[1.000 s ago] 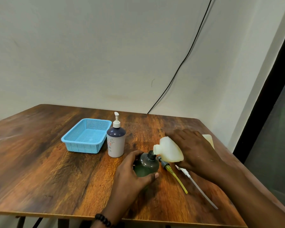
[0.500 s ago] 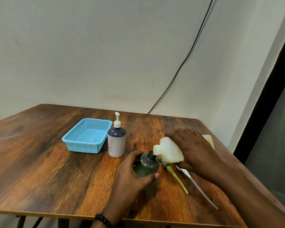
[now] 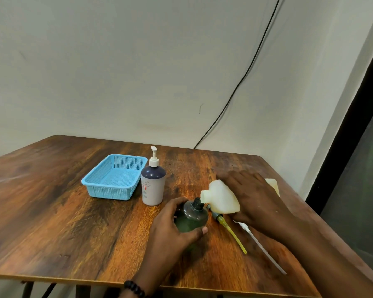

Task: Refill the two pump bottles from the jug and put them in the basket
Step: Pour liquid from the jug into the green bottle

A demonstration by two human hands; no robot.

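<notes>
nothing moved; right hand point(image 3: 254, 201) tips jug point(image 3: 222, 198).

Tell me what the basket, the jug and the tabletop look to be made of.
Basket: light blue moulded plastic, by its fine perforated mesh walls. Jug: milky, translucent matte plastic, likely a soft squeezable kind. Tabletop: wood or wood-look laminate, with strong brown grain and a slight sheen; which one is unclear.

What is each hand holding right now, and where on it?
Left hand grips the green bottle round its body. Right hand holds the tilted white jug by its rear body.
</notes>
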